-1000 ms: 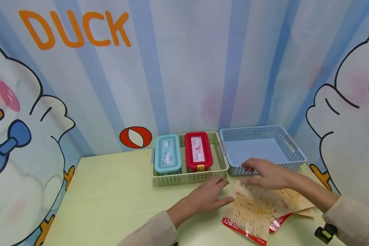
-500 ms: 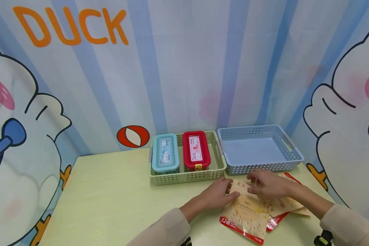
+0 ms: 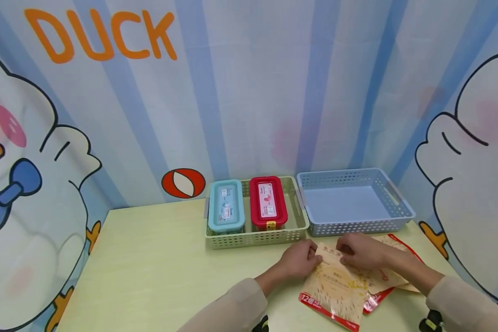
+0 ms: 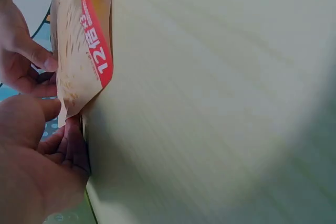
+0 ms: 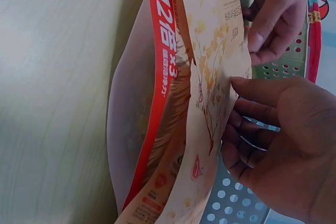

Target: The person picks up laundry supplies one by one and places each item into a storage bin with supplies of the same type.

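Observation:
A beige packet [image 3: 336, 288] with a red strip along its near end lies at the front right of the table. My left hand [image 3: 300, 260] pinches its far left corner, thumb on top and fingers beneath, as the left wrist view shows. Farther right along the same far edge, my right hand [image 3: 363, 251] grips the packet between its thumb [image 5: 244, 85] and curled fingers. Under this top packet are more packets of the same kind, one with a red edge [image 3: 406, 246] showing to the right. My right hand and forearm hide part of the pile.
Behind my left hand stands a green basket [image 3: 257, 240] holding a teal-lidded box [image 3: 226, 206] and a red-lidded box [image 3: 268, 203]. Against its right side is a blue basket [image 3: 348, 205], close behind the packets. A striped duck curtain [image 3: 257, 92] rises at the table's back.
My left hand has moved right onto the packet's corner and closed there. My right hand has come down from in front of the blue basket and taken hold of the far edge.

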Demonstrator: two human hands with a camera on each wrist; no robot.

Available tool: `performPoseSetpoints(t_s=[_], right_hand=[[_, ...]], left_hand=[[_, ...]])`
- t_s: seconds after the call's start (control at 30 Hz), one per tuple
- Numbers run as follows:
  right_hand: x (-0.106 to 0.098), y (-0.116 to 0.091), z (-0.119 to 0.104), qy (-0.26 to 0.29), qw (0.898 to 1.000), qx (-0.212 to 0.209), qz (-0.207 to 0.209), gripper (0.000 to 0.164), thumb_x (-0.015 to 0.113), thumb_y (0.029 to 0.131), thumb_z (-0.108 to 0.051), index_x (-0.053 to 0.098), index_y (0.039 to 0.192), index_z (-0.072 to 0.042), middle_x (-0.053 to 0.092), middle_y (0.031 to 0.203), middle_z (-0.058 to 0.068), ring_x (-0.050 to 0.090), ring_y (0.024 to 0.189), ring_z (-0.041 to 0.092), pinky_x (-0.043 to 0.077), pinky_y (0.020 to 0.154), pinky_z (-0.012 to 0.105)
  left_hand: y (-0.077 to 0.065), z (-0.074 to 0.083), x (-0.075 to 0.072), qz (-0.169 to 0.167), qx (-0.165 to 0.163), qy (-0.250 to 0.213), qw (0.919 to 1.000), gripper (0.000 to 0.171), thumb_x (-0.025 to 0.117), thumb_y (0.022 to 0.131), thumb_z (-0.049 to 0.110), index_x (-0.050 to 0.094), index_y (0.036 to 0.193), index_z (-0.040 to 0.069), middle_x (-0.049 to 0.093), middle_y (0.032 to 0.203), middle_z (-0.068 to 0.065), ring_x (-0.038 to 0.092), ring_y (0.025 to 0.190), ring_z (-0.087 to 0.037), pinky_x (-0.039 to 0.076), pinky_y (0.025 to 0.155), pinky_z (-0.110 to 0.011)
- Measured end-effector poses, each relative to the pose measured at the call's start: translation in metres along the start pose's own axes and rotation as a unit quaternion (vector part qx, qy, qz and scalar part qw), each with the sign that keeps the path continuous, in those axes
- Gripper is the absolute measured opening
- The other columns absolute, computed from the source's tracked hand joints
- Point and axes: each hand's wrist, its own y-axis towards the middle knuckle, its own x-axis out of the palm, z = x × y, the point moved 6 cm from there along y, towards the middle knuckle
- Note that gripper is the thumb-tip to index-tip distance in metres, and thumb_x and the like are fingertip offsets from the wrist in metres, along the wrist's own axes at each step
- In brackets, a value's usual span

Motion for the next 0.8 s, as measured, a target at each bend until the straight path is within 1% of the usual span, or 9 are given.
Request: performPoseSetpoints(t_s=[0.07,0.13,0.23,0.3,0.53,0.67,0.8], right_hand=[[0.0007,0.0013,0.0003,-0.001,1.000,0.013,-0.002,0.012,0.076,0.092,-0.010,0.072,0.102,-0.005,0.064,0.087,-0.005,0.055,0.076,0.008,0.050,0.068,0.032],[0.0014,0.0023,0.0014,0.005,0.999,0.034,-0.006,0.011,0.077,0.092,-0.009,0.072,0.101,-0.006,0.064,0.088,-0.004,0.057,0.078,0.009,0.052,0.069,0.033],[0.0029,0.0031,0.0021,0.021,0.998,0.060,-0.014,0.011,0.077,0.093,-0.008,0.071,0.101,-0.007,0.064,0.087,-0.004,0.058,0.078,0.010,0.052,0.069,0.032],[0.0034,0.0032,0.0018,0.026,0.997,0.067,-0.018,0.011,0.076,0.093,-0.007,0.070,0.102,-0.007,0.063,0.087,-0.004,0.058,0.077,0.010,0.051,0.069,0.032],[0.0010,0.0035,-0.0028,0.029,0.998,0.049,-0.017,0.012,0.073,0.093,-0.006,0.069,0.104,-0.003,0.062,0.087,-0.002,0.055,0.074,0.010,0.049,0.067,0.031],[0.0019,0.0046,-0.0052,0.036,0.998,0.041,-0.019,0.007,0.071,0.095,-0.004,0.067,0.099,-0.007,0.059,0.082,-0.002,0.051,0.070,0.010,0.045,0.063,0.029],[0.0039,0.0061,-0.0073,0.043,0.999,0.025,-0.021,0.010,0.068,0.096,-0.003,0.062,0.094,-0.011,0.054,0.077,-0.004,0.047,0.067,0.009,0.040,0.061,0.028]], left_hand=[[0.0029,-0.0016,0.0019,0.007,-0.032,0.012,0.9994,0.021,0.066,0.105,0.030,0.066,0.111,0.010,0.057,0.083,0.008,0.052,0.073,-0.004,0.047,0.070,-0.023],[0.0055,-0.0022,0.0031,0.011,-0.056,0.024,0.9981,0.019,0.066,0.105,0.033,0.065,0.106,0.014,0.057,0.081,0.009,0.053,0.072,-0.005,0.046,0.068,-0.023],[0.0074,-0.0013,0.0031,0.008,-0.067,0.031,0.9973,0.018,0.066,0.105,0.032,0.064,0.102,0.015,0.056,0.080,0.009,0.052,0.071,-0.006,0.044,0.066,-0.024],[0.0071,0.0001,0.0022,0.008,-0.065,0.035,0.9972,0.017,0.067,0.105,0.031,0.063,0.101,0.015,0.056,0.079,0.008,0.051,0.070,-0.006,0.043,0.065,-0.024],[0.0053,0.0014,0.0002,0.011,-0.054,0.036,0.9979,0.017,0.068,0.104,0.029,0.057,0.097,0.018,0.052,0.077,0.007,0.048,0.068,-0.007,0.038,0.062,-0.024],[0.0044,0.0000,-0.0004,0.001,-0.046,0.019,0.9988,0.017,0.067,0.105,0.028,0.056,0.097,0.018,0.051,0.077,0.007,0.047,0.067,-0.008,0.037,0.061,-0.024],[0.0037,-0.0014,-0.0018,-0.005,-0.037,0.003,0.9993,0.016,0.066,0.105,0.027,0.057,0.099,0.016,0.051,0.079,0.006,0.047,0.068,-0.008,0.037,0.062,-0.024]])
